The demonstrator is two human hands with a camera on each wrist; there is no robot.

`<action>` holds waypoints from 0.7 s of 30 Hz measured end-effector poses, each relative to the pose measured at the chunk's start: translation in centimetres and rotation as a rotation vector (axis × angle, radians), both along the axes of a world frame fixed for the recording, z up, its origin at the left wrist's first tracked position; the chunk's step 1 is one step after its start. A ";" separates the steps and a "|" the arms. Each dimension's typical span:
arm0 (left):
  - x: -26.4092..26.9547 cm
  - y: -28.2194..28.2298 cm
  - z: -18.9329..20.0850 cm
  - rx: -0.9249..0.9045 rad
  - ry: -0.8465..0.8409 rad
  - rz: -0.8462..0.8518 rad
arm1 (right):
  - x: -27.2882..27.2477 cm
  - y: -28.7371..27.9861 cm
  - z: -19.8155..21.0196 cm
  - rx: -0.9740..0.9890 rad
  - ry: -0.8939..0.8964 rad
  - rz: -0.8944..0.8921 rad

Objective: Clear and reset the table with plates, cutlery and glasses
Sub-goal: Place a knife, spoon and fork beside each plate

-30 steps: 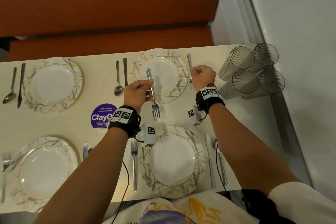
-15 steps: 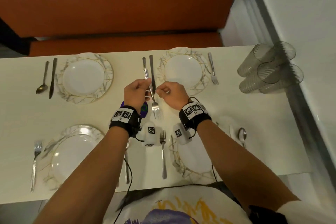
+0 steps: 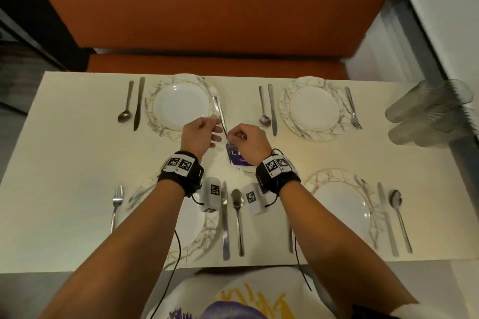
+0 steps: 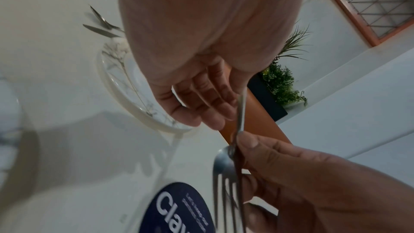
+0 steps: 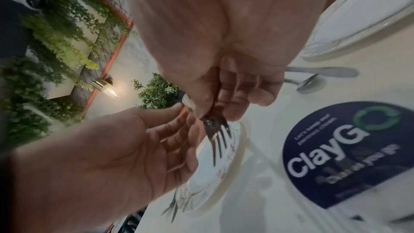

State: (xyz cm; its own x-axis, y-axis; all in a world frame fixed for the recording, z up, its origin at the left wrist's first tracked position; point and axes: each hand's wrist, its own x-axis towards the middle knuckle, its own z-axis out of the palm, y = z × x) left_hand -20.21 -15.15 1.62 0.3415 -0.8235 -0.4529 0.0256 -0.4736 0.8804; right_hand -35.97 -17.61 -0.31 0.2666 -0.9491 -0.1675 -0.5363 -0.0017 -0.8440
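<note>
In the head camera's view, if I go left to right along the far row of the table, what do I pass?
Spoon → knife → plate → fork held by both hands → spoon → knife → plate → fork → blurred stack of clear glasses.

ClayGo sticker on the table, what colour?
The ClayGo sticker is dark navy with white lettering and a green ring logo; clearest in the right wrist view.

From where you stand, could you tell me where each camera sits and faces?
Head: on the head, looking down at the table; left hand, right hand and forearms show.
Left wrist: under the wrist, looking along the palm; its fingers show.
Right wrist: likewise, facing the purple sticker; its fingers show.
Both wrist views share the fork.
</note>
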 end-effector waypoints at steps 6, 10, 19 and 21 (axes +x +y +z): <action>3.5 1.1 -1.8 0.081 -0.101 -0.095 | 1.9 -4.6 -2.2 0.063 0.057 -0.116; 4.7 1.6 -3.4 0.119 -0.201 -0.220 | 2.5 -7.6 -3.4 0.121 0.159 -0.172; 5.3 1.8 -6.1 0.168 -0.451 -0.444 | 4.7 -11.3 -5.9 0.242 0.304 -0.180; 5.4 1.6 -6.5 0.175 -0.449 -0.455 | 5.0 -11.6 -6.2 0.241 0.322 -0.194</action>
